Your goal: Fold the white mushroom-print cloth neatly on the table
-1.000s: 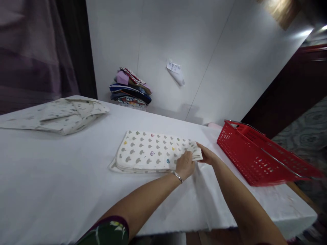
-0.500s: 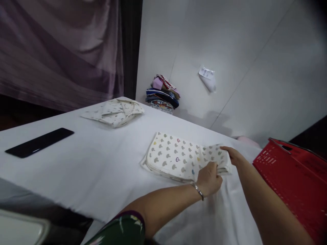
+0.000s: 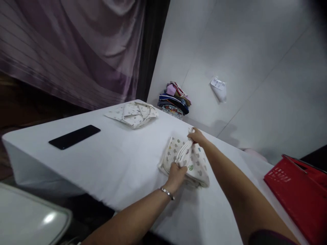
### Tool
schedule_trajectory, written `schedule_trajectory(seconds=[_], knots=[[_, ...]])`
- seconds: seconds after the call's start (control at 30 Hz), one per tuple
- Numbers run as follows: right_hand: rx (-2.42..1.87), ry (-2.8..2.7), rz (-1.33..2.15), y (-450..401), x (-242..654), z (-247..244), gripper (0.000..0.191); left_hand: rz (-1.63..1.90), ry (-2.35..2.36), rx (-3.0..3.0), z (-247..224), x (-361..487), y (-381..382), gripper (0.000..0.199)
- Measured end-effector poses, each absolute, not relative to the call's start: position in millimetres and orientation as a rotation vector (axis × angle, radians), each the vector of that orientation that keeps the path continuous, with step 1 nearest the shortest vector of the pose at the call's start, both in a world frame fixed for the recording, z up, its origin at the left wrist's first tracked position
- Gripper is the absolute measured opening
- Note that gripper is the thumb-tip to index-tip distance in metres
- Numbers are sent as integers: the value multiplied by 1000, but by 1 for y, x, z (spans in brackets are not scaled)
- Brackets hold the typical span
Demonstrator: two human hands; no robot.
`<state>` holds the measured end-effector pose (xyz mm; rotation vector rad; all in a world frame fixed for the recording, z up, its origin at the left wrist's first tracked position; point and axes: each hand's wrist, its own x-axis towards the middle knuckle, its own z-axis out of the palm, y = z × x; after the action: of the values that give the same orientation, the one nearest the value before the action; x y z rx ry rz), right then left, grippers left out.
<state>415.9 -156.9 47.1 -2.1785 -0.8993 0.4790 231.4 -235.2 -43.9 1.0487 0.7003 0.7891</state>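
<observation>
A white cloth with grey mushroom-like prints lies on the white table, its right part lifted and folded over toward the left. My left hand, with a silver bracelet at the wrist, grips the near corner of the folded edge. At the far corner of that same edge, my right hand pinches the layers. Farther back on the table lies another white printed cloth, loosely folded. Neither hand touches it.
A black phone lies on the left part of the table. The red basket stands at the right. Folded clothes are stacked beyond the far edge. A white chair or stool surface is at lower left.
Both hands have moved left, carrying the right end of the mushroom-print cloth over its left part, so it now looks shorter. The camera view has shifted too.
</observation>
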Motion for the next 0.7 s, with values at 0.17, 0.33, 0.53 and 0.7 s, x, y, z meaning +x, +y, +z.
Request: schedule_trajectory(seconds=[0.17, 0.33, 0.53, 0.7], knots=[[-2322, -996, 455, -114, 375, -7, 73, 645, 688, 570, -61, 208, -222, 38], [-2382, -1041, 421, -101, 371, -26, 76, 658, 662, 518, -59, 196, -215, 40], [-2344, -1023, 499, -99, 369, -33, 71, 670, 688, 524, -55, 188, -209, 41], [-2174, -979, 621, -114, 365, -34, 64, 673, 714, 520, -55, 186, -211, 40]])
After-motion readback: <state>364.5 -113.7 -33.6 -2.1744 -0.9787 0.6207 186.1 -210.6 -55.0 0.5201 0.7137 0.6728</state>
